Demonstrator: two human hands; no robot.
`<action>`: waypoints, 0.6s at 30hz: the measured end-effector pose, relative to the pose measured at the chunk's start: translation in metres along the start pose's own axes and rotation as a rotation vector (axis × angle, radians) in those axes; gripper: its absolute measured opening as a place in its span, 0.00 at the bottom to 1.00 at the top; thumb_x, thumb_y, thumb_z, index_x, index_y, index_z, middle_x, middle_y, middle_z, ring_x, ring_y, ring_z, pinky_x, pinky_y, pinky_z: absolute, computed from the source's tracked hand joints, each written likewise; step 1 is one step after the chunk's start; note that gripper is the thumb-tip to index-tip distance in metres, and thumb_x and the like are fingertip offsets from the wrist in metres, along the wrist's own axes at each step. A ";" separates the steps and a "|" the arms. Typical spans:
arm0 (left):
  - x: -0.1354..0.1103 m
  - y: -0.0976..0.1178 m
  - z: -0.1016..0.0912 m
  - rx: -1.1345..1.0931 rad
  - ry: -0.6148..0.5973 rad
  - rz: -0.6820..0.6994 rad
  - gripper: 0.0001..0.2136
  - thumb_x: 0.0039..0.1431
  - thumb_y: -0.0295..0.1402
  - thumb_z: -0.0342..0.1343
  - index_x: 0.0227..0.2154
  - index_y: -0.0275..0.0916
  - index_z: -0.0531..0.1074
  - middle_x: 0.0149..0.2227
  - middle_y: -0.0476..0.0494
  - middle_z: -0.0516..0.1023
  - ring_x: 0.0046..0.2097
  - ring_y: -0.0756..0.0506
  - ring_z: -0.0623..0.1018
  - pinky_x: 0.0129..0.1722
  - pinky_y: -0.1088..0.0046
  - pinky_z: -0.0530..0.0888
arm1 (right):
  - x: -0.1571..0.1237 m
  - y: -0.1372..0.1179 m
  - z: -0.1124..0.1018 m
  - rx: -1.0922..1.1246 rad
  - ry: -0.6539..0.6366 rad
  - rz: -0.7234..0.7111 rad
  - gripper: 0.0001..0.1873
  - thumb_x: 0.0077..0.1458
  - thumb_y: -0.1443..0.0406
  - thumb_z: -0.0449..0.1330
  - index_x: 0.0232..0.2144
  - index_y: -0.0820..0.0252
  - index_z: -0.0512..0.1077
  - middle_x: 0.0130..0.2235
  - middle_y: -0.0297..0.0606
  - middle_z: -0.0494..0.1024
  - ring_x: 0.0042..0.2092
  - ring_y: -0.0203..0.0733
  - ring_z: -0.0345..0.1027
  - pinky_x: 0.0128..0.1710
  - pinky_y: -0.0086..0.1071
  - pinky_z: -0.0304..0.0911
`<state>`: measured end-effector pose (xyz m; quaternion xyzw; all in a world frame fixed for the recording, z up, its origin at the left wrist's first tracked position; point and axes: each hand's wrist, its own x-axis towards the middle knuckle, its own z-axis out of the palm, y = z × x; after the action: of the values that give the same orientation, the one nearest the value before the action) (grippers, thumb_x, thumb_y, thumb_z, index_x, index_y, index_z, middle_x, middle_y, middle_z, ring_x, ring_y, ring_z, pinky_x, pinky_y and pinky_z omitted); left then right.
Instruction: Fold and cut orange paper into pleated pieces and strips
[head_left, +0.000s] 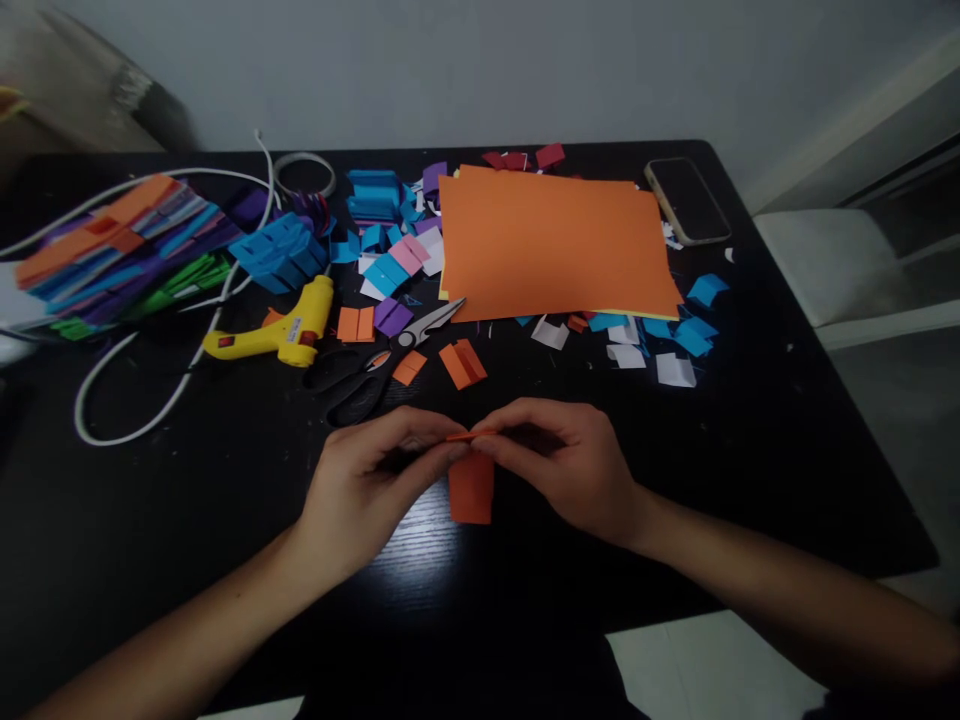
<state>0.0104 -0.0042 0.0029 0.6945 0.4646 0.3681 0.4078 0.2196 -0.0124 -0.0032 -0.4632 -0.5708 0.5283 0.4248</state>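
Observation:
Above the front middle of the black table, my left hand (367, 480) and my right hand (574, 460) pinch a small orange paper strip (472, 490) between thumbs and forefingers. Its top edge is at my fingertips, while the lower part hangs toward me. Just beyond my hands, black-handled scissors (409, 340) lie with their blades pointing away to the right. Around the scissors are folded orange paper pieces (463, 364) and a purple one (394, 316). My fingers cover part of the strip's upper edge.
Behind my hands lies a stack of orange sheets (559, 245), with paper scraps around it. A yellow glue gun (281, 328), a white cable (142, 437) and bundles of folded coloured strips (127, 250) occupy the left. A phone (688, 200) rests at the back right.

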 end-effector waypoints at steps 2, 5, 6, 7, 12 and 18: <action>0.000 -0.001 0.000 -0.022 -0.008 -0.025 0.06 0.60 0.25 0.68 0.38 0.42 0.82 0.32 0.55 0.85 0.32 0.55 0.83 0.34 0.87 0.77 | 0.000 0.000 0.000 -0.011 -0.003 -0.005 0.03 0.58 0.68 0.71 0.37 0.56 0.83 0.36 0.31 0.87 0.38 0.34 0.82 0.40 0.24 0.76; 0.000 -0.002 0.001 -0.057 -0.025 -0.071 0.05 0.60 0.27 0.67 0.39 0.42 0.82 0.33 0.54 0.86 0.33 0.54 0.84 0.34 0.86 0.79 | 0.001 0.002 -0.001 -0.043 -0.007 -0.024 0.03 0.59 0.68 0.70 0.38 0.56 0.83 0.37 0.32 0.87 0.38 0.35 0.82 0.39 0.24 0.76; 0.000 -0.002 0.001 -0.060 -0.025 -0.078 0.05 0.60 0.27 0.67 0.39 0.43 0.82 0.33 0.54 0.86 0.33 0.53 0.84 0.34 0.85 0.79 | 0.001 0.002 -0.001 -0.058 -0.005 -0.034 0.03 0.59 0.68 0.70 0.38 0.56 0.83 0.37 0.32 0.86 0.38 0.35 0.82 0.39 0.24 0.75; 0.000 -0.002 0.001 -0.057 -0.027 -0.082 0.05 0.60 0.28 0.67 0.39 0.43 0.82 0.33 0.54 0.86 0.32 0.53 0.84 0.34 0.85 0.79 | 0.001 0.003 -0.001 -0.073 -0.003 -0.045 0.03 0.59 0.68 0.70 0.37 0.56 0.83 0.36 0.32 0.86 0.38 0.35 0.82 0.39 0.24 0.75; 0.002 -0.001 0.000 -0.019 -0.043 -0.066 0.04 0.64 0.29 0.64 0.39 0.43 0.83 0.34 0.53 0.87 0.32 0.52 0.84 0.33 0.84 0.79 | 0.000 0.006 0.000 -0.132 0.018 -0.098 0.03 0.60 0.68 0.70 0.37 0.55 0.83 0.36 0.31 0.86 0.37 0.35 0.81 0.39 0.26 0.75; 0.001 0.000 0.001 0.009 -0.008 -0.020 0.04 0.64 0.28 0.64 0.38 0.43 0.83 0.35 0.52 0.87 0.33 0.51 0.85 0.34 0.82 0.79 | -0.001 0.006 0.000 -0.107 0.016 -0.085 0.03 0.60 0.66 0.70 0.37 0.53 0.83 0.37 0.32 0.87 0.38 0.37 0.82 0.39 0.29 0.77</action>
<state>0.0113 -0.0031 0.0025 0.6931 0.4717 0.3593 0.4099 0.2198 -0.0133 -0.0097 -0.4648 -0.6139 0.4748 0.4261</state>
